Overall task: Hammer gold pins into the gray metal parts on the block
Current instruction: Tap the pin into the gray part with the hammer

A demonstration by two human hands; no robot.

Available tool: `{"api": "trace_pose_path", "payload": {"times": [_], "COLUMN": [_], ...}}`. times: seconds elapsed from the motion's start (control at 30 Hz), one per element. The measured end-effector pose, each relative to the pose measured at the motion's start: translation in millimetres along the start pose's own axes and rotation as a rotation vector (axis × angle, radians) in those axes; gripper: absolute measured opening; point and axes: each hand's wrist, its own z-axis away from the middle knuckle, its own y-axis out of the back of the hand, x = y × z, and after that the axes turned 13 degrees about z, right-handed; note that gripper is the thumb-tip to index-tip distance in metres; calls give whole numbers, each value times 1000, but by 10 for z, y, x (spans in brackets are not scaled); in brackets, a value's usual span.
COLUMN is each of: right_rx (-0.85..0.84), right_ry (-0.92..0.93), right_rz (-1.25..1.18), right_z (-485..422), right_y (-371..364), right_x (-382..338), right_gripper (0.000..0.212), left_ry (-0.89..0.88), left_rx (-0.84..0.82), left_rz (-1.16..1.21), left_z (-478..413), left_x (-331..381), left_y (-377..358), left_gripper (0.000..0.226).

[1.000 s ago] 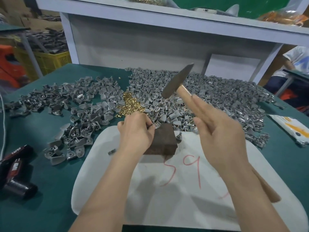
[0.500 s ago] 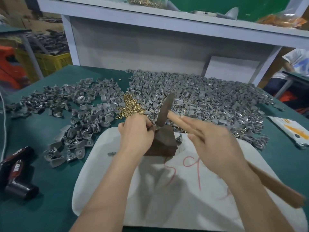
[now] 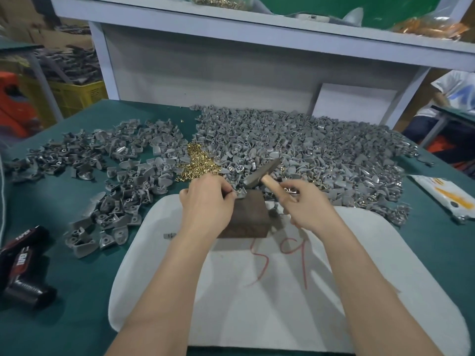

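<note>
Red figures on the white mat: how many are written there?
2: a 5 just in front of the dark block, and a 9 to its right. The right forearm may hide more.

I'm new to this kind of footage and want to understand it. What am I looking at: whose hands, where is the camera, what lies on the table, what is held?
No machine here: these are a person's two bare hands, filmed by a wide-angle camera worn on their head, looking forward and down. The left hand pinches a gray metal part on top of a dark block. The right hand grips a hammer by its wooden handle, near the head, which is close to that part. The block stands on a white pad marked in red, on a green table. Beyond lie heaps of gray parts and a small pile of gold pins. A black object lies at the far left.
</note>
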Motion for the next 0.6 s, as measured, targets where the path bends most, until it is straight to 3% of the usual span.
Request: {"api": "trace_pose_path", "payload": {"times": [0.13,0.27,0.4,0.6], "right_rx": [88,312,137,172], "right_ry": [19,245,367,298], "right_rz": [230,67,-29,3], "right_z": [18,74,99,62], "right_y": [-11,18,-131,-290], "right_x": [6,-155,-375,-473], "right_gripper": [29,21,17,4], "left_ry": [8,-1,-12,-24], "left_rx": [-3,-2,12,0], "left_rz": [-5,2,2,-49], "left_z": [-15,-19,-18,-20], "left_x": [-2,-7,-17,-22], "left_y": [-10,-19,-24,-40], "left_gripper": [20,18,9,8]}}
